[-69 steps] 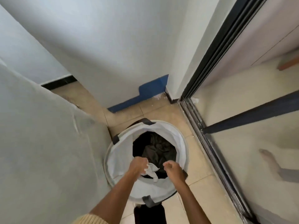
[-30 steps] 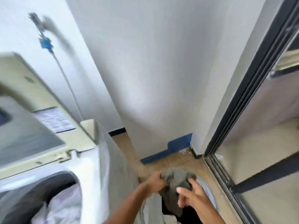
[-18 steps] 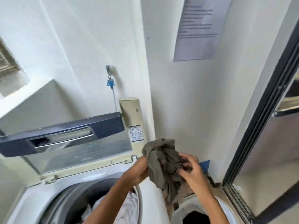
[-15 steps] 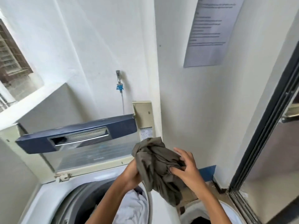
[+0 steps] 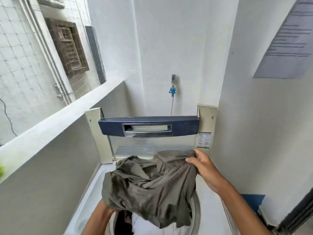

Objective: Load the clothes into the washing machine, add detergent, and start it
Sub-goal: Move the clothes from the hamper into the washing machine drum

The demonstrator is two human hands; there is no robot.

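The olive garment (image 5: 150, 189), pinched by the right hand (image 5: 201, 165) and bunched over the mostly hidden left hand (image 5: 104, 208), looks light, limp, best gathered by its folds

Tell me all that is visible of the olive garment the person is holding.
The garment is olive-grey, thin, soft-looking cloth, crumpled in many folds. It is spread between both hands above the open washer. The right hand pinches its upper right edge; the left hand holds it from below, fingers hidden under the cloth. Its lower edge hangs loose over the drum opening, where white and dark laundry shows. What kind of garment it is cannot be told.
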